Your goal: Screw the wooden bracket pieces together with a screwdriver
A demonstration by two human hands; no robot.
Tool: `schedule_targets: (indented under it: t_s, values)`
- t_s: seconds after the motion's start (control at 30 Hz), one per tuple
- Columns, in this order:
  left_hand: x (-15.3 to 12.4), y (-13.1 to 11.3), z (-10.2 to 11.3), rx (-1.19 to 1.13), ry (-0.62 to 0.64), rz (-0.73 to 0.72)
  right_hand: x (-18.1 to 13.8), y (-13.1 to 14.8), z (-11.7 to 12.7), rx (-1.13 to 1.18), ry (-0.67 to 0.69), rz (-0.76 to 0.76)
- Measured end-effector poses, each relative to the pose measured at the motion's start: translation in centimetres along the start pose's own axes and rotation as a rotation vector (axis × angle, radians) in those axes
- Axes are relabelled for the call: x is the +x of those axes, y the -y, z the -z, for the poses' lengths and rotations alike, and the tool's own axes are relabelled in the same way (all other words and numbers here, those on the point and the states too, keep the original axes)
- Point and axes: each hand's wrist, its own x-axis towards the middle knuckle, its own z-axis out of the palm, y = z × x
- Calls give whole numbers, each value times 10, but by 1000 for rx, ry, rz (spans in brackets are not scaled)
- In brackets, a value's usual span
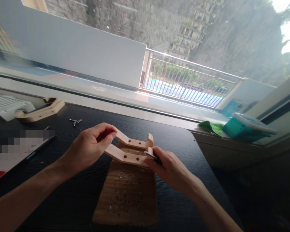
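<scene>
- The left hand is curled, with its thumb and fingertips close together, near the middle of the frame; a tiny dark spot shows at the tips, but I cannot tell what it grips.
- The right hand, right of the middle, is curled around a thin dark tool with a silver tip.
- Two pale, bent wooden strips, the far strip and the near strip, sit in the middle of the frame, between the hands. Each has two round holes.
- The left hand hides their left ends, so I cannot tell if they join there.
- Under them is a brown wooden board full of little holes, at the bottom middle, on the black tabletop.
- Small silver screws or nails lie left of the middle.
- Another pale, curved wooden piece is at the left, higher up.
</scene>
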Motion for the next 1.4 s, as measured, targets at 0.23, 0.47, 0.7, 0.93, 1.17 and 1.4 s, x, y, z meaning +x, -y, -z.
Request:
schedule_targets:
  t_s: [0.23, 0.47, 0.7, 0.93, 1.17, 1.4]
  values:
    - [-1, 5, -7, -32, 47, -20, -2, -2, -8, 19, 22, -45]
    - [-6, 6, -8, -34, -30, -51, -3, -1, -6, 24, 32, -57]
    - [-6, 13, -11, 5, -72, -130, -2, 0, -4, -5, 40, -64]
    - [-11, -5, -7, 271, -130, -457, -2, 3, -2, -34, 48, -65]
    - [-8, -32, -21, 123, 364, -334, -3, 2, -2, -60, 33, -57]
    - [-3, -36, -28, 145, 448, -325, -4, 3, -1, -80, 38, -39]
